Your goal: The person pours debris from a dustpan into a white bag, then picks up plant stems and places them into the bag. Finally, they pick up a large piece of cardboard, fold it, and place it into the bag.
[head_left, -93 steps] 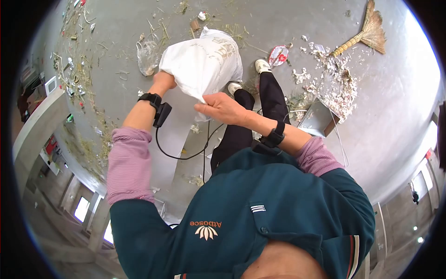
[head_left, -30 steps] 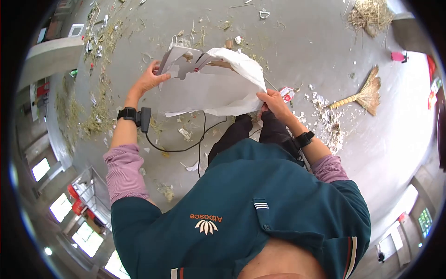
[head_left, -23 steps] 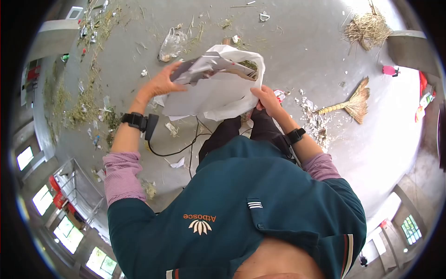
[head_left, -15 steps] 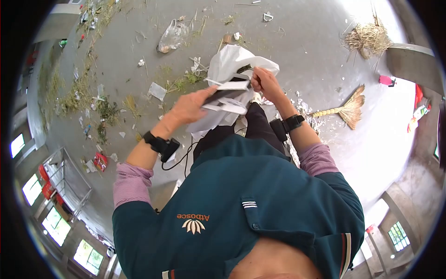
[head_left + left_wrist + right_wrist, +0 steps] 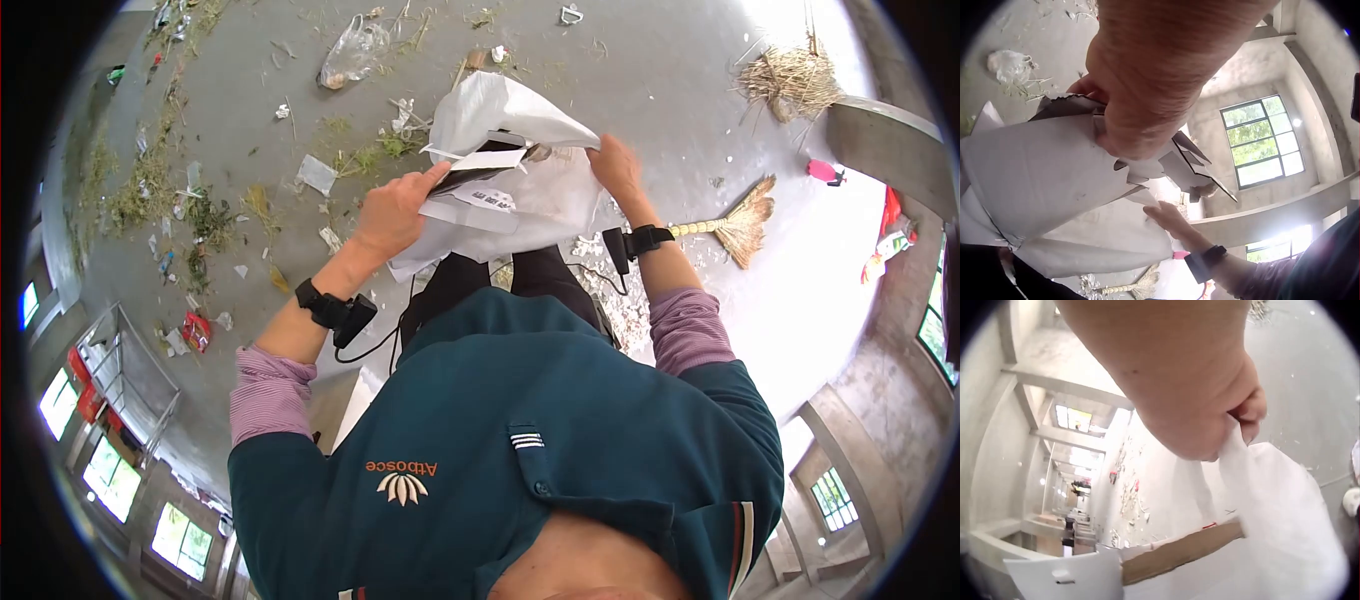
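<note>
A white woven bag (image 5: 485, 105) hangs in front of the person's legs, its mouth spread. Folded white-and-grey cardboard (image 5: 465, 212) lies at the mouth, partly inside. My left hand (image 5: 397, 213) grips the cardboard's left edge; in the left wrist view that hand (image 5: 1141, 94) has its fingers wrapped over the torn cardboard (image 5: 1041, 169). My right hand (image 5: 618, 168) holds the bag's rim at the right, and in the right wrist view the hand (image 5: 1210, 394) pinches the bag's white cloth (image 5: 1285, 519). How deep the bag is filled is hidden.
A straw broom (image 5: 745, 222) lies at the right, near white scraps (image 5: 625, 310). A clear plastic bag (image 5: 352, 52) and scattered straw (image 5: 150, 195) are on the floor to the left. A straw bundle (image 5: 790, 85) sits at the upper right.
The cardboard has folded narrower and shifted rightward into the bag's mouth, with my left hand now gripping it. My right hand has moved up and right, pulling the rim outward.
</note>
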`<state>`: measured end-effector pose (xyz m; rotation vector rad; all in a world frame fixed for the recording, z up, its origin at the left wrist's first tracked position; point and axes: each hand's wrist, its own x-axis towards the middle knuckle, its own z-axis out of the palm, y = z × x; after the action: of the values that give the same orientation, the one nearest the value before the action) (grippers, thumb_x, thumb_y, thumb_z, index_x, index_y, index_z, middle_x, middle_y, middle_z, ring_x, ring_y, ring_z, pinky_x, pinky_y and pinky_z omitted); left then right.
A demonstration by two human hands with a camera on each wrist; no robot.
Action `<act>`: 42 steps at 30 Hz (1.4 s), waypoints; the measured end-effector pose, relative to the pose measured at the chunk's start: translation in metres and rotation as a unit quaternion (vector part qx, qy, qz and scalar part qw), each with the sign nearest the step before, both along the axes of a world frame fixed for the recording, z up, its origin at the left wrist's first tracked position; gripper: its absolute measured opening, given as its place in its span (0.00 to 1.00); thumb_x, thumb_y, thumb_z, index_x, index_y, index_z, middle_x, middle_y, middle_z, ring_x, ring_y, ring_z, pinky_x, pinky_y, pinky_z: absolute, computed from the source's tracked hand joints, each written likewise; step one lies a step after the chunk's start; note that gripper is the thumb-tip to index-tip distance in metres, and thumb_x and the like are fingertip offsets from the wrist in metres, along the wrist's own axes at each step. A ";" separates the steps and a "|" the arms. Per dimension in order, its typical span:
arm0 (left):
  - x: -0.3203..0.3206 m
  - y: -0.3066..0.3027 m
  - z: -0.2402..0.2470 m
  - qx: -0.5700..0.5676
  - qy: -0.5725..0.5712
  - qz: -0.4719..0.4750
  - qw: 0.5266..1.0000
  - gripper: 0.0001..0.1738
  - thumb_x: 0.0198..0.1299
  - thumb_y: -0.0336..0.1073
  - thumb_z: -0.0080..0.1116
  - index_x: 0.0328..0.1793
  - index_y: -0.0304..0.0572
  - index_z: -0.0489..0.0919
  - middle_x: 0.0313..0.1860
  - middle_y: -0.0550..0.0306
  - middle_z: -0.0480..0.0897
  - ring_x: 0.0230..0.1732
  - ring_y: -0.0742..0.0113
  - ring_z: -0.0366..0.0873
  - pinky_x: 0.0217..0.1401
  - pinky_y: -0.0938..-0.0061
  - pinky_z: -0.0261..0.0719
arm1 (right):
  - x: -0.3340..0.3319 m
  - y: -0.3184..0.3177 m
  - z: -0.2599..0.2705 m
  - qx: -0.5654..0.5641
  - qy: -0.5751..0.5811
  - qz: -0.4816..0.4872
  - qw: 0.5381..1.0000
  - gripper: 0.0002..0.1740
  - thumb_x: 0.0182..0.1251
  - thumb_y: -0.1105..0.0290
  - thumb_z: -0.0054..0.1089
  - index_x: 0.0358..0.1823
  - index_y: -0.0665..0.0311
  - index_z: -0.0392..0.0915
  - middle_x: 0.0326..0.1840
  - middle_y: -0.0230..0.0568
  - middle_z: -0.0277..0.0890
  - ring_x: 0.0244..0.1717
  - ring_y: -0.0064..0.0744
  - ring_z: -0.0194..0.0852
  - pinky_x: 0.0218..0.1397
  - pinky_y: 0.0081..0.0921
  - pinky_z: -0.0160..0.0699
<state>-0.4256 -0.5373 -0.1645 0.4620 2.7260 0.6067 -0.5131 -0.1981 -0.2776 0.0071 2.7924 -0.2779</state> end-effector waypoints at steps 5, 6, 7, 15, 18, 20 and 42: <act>0.006 0.020 0.011 -0.003 0.018 -0.054 0.998 0.34 0.47 0.26 0.52 0.66 0.51 0.66 0.35 0.52 0.76 0.35 0.53 0.77 0.34 0.64 0.77 | -0.002 -0.047 0.010 -0.492 -0.188 -0.213 0.823 0.21 0.62 0.58 0.52 0.43 0.71 0.76 0.30 0.40 0.77 0.31 0.27 0.73 0.35 0.24 0.71; 0.005 0.026 0.016 -0.019 0.028 -0.069 0.997 0.34 0.47 0.27 0.52 0.66 0.50 0.65 0.33 0.52 0.74 0.33 0.54 0.77 0.32 0.64 0.77 | -0.008 -0.056 0.015 -0.493 -0.190 -0.213 0.822 0.21 0.62 0.58 0.52 0.43 0.71 0.76 0.30 0.40 0.77 0.31 0.27 0.73 0.35 0.24 0.71; 0.004 0.031 0.023 -0.041 0.031 -0.074 0.996 0.34 0.48 0.26 0.51 0.67 0.49 0.65 0.31 0.51 0.72 0.31 0.54 0.76 0.30 0.65 0.77 | -0.012 -0.063 0.016 -0.512 -0.200 -0.220 0.806 0.19 0.62 0.60 0.51 0.42 0.71 0.76 0.30 0.37 0.77 0.31 0.24 0.72 0.34 0.22 0.70; -0.009 0.045 -0.009 -0.091 0.023 -0.060 0.994 0.33 0.49 0.26 0.50 0.66 0.45 0.63 0.30 0.47 0.71 0.30 0.52 0.77 0.28 0.64 0.77 | -0.034 -0.089 0.028 -0.508 -0.181 -0.205 0.817 0.17 0.62 0.63 0.48 0.35 0.74 0.77 0.30 0.34 0.76 0.29 0.21 0.68 0.32 0.22 0.69; -0.023 0.057 -0.031 -0.092 0.012 -0.034 0.995 0.30 0.51 0.27 0.48 0.65 0.44 0.63 0.29 0.44 0.73 0.28 0.49 0.78 0.27 0.63 0.77 | -0.052 -0.075 -0.012 -0.384 0.017 0.101 0.918 0.17 0.61 0.63 0.49 0.35 0.72 0.77 0.25 0.38 0.75 0.27 0.24 0.68 0.30 0.25 0.69; -0.036 0.058 -0.040 -0.084 0.016 -0.019 0.996 0.28 0.53 0.28 0.47 0.64 0.43 0.64 0.28 0.43 0.74 0.27 0.48 0.78 0.26 0.62 0.77 | -0.059 -0.084 0.028 -0.393 -0.154 -0.091 0.902 0.17 0.59 0.62 0.49 0.36 0.71 0.77 0.22 0.42 0.74 0.25 0.28 0.68 0.30 0.28 0.68; -0.107 0.081 -0.054 -0.053 0.031 -0.003 0.998 0.19 0.52 0.30 0.48 0.53 0.40 0.69 0.27 0.42 0.78 0.29 0.46 0.80 0.30 0.58 0.79 | -0.098 -0.057 0.054 -0.308 -0.023 -0.072 0.948 0.23 0.54 0.57 0.56 0.42 0.72 0.77 0.33 0.51 0.77 0.38 0.40 0.77 0.42 0.31 0.73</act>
<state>-0.5328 -0.4565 -0.2189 0.4683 2.7971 0.4496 -0.6111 -0.2548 -0.2237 0.0687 2.5410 -1.1539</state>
